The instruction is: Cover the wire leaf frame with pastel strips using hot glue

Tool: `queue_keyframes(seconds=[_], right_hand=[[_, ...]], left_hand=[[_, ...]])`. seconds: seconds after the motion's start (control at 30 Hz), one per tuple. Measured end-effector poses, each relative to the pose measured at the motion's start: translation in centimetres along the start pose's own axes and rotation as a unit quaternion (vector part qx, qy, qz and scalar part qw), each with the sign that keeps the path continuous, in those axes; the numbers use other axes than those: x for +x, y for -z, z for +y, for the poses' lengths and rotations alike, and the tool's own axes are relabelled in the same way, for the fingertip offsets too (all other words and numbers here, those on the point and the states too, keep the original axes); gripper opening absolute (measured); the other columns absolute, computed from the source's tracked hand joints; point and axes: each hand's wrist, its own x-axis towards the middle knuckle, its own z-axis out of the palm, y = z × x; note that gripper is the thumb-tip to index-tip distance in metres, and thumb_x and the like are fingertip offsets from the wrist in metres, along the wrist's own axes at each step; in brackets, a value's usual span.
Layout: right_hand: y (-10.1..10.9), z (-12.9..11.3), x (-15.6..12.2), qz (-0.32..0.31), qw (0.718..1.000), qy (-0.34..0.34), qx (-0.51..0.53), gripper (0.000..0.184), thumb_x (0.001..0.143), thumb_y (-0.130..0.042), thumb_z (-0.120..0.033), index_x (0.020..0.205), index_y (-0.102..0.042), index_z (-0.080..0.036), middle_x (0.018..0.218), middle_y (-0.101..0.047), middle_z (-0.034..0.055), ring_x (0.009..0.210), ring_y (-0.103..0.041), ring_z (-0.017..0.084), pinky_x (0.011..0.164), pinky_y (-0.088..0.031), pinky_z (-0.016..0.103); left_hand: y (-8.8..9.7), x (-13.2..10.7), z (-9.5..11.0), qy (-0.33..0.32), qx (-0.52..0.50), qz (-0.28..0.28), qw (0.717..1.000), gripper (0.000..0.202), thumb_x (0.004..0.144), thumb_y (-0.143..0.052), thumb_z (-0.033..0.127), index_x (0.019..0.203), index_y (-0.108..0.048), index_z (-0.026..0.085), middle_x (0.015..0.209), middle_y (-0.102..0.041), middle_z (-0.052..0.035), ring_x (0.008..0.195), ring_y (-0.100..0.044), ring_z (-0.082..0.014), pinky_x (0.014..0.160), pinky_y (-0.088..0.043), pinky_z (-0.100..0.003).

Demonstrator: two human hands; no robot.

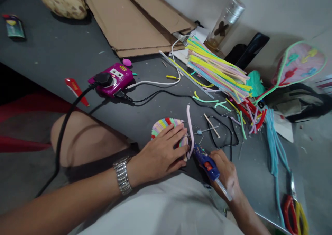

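Note:
My left hand (164, 147) lies over a round piece made of coloured pipe cleaners (161, 125), its fingers holding the piece near the table edge. In my right hand (225, 171) is a blue glue gun (209, 164) with a clear glue stick (223, 189) poking out of its back. The gun's front end points at the right rim of the round piece; its tip is hidden. A pale pink pipe cleaner (189, 124) stands along that rim, beside my left fingertips. How it is attached I cannot tell.
A bundle of pipe cleaners (215, 65) lies behind my hands, with cut bits around it. Black cords run from a purple power socket (115, 79). Cardboard (129, 24), a bottle (225, 22), blue strands (272, 141), scissors (294, 204) and a red cutter (76, 91) are around.

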Motion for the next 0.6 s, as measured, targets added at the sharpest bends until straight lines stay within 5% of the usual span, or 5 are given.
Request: queue_keyframes(seconds=[0.43,0.6], right_hand=[[0.03,-0.56,0.20,0.027,0.992,0.060,-0.105,0.011,0.100,-0.047,-0.020,0.099,-0.058,-0.020,0.093,-0.066,0.0082,0.073,-0.062,0.018,0.064,-0.051,0.028],[0.50,-0.08,0.04,0.001,1.000,0.014,0.004,0.007,0.099,-0.054,-0.023,0.096,-0.059,-0.020,0.089,-0.065,0.0053,0.074,-0.064,0.017,0.064,-0.051,0.026]], left_hand=[[0.03,0.09,-0.05,-0.004,-0.007,0.003,1.000,0.031,0.096,-0.066,0.034,0.121,-0.066,0.015,0.149,-0.056,-0.0223,0.151,-0.040,-0.0369,0.124,-0.035,-0.060],[0.18,0.09,0.03,0.001,-0.002,-0.008,1.000,0.027,0.097,-0.065,0.034,0.118,-0.067,0.016,0.151,-0.055,-0.0218,0.152,-0.039,-0.0373,0.123,-0.037,-0.061]])
